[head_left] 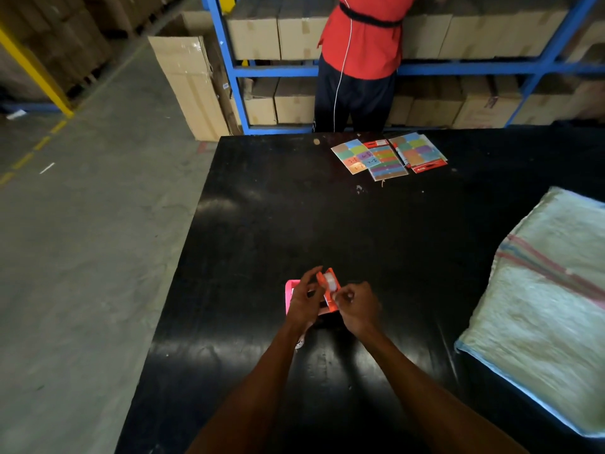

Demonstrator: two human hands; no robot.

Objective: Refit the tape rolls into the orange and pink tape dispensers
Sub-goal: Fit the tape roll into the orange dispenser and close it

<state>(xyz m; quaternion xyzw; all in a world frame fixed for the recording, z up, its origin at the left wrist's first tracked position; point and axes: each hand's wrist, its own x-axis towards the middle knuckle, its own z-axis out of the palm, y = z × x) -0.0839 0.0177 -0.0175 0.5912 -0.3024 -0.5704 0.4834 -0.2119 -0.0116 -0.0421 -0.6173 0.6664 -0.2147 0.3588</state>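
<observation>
Holding the orange tape dispenser (328, 291) just above the counter (262, 208), your left hand (302, 301) wraps its near side with the fingers spread and curled loosely around it, the thumb up by the top edge. Your right hand (355, 306) sits just right of the dispenser, its fingertips pinched together at the dispenser's lower front; whether they have hold of a tape end is too small to tell. A whitish tape roll (330, 280) shows seated in the upper part of the orange dispenser.

Behind and to the left of the orange dispenser, mostly hidden by your left hand, the pink tape dispenser (289, 288) lies on the counter. Below your left wrist, a small pale object (300, 343) rests on the counter; you cannot make out what it is.

Well beyond the dispenser, near the far edge of the counter, lie colourful sticker sheets (388, 155) with a marker pen (401, 155) across them. To the right of the dispenser, well apart, a pale woven sack (540, 306) covers the counter's right side. Past the far edge, a person in a red shirt (363, 34) stands at blue shelving (229, 70) stacked with cardboard boxes (278, 37).
</observation>
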